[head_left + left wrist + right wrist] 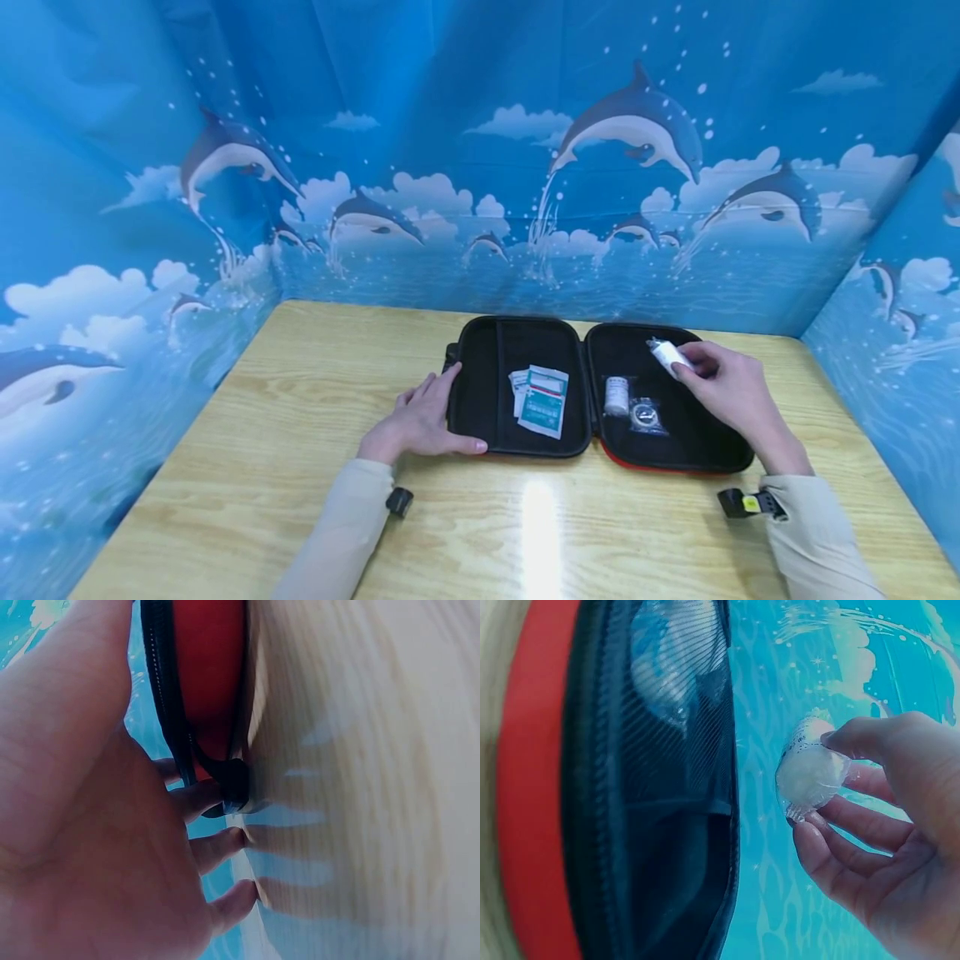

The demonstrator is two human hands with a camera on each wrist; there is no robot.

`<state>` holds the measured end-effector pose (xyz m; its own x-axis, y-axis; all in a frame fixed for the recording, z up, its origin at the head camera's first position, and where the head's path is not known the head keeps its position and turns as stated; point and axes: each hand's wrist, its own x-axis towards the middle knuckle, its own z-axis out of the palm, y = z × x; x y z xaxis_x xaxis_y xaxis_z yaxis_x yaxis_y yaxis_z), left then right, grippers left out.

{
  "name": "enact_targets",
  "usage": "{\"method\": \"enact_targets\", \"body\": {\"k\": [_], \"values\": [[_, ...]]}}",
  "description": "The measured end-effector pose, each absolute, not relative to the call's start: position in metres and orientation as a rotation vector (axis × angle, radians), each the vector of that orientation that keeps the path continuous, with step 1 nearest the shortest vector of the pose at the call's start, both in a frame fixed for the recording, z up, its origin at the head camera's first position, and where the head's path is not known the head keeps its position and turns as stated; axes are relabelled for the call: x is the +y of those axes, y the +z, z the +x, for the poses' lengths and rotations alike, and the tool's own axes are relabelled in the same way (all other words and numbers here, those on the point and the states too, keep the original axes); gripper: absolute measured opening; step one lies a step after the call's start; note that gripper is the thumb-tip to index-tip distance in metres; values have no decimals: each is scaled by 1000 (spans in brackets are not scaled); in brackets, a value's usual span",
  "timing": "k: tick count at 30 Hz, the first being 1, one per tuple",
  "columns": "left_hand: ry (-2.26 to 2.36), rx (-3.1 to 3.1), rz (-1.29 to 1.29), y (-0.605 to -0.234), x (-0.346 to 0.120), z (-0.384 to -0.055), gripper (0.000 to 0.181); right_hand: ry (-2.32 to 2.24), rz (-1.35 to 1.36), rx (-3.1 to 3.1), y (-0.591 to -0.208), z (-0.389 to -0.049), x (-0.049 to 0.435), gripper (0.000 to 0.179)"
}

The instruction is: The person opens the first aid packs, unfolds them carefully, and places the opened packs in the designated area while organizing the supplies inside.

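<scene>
An unzipped case (497,446) with black lining and a red outside lies spread out on the table. My right hand (731,387) pinches a white roll in clear wrap, seemingly a bandage roll (810,769), above the case's right half. Spread along the left edge of the case is my left hand (423,421), its thumb by the front rim and its fingers near a black tab (234,784). Green-and-white packets (543,404) lie in the left half. In the right half are another white wrapped roll (617,396) and a round item in clear plastic (646,414).
The case stands on a wood-grain table (300,392). Behind it hangs a blue dolphin-print curtain (450,167), which also runs along both sides. Mesh netting (667,742) covers part of the case's right half.
</scene>
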<state>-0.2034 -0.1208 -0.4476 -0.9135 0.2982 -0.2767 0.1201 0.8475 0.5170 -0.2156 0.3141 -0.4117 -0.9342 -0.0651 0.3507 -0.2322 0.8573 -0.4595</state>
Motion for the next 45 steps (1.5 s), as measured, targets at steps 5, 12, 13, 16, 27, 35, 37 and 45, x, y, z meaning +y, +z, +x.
{"method": "enact_targets", "body": {"k": [5,12,13,16,27,35,37,45], "values": [[715,2676,315,-448,-121,-204,130,712,165,-2748,-414,-216,318,27],[717,2666,326,-447,-122,-203,129,677,55,-2797,-417,-219,322,29],[716,2664,330,-447,-122,-203,129,672,41,-2803,-418,-220,322,29],[718,2662,339,-447,-122,-202,129,641,26,-2813,-420,-221,324,29],[700,2667,340,-445,-123,-203,129,515,88,-2864,-428,-234,334,27],[722,2657,348,-445,-123,-204,129,490,68,-2912,-432,-240,335,31],[718,2660,348,-445,-123,-204,129,484,61,-2925,-432,-241,334,32],[713,2669,339,-447,-122,-203,129,497,115,-2998,-432,-243,333,38]]}}
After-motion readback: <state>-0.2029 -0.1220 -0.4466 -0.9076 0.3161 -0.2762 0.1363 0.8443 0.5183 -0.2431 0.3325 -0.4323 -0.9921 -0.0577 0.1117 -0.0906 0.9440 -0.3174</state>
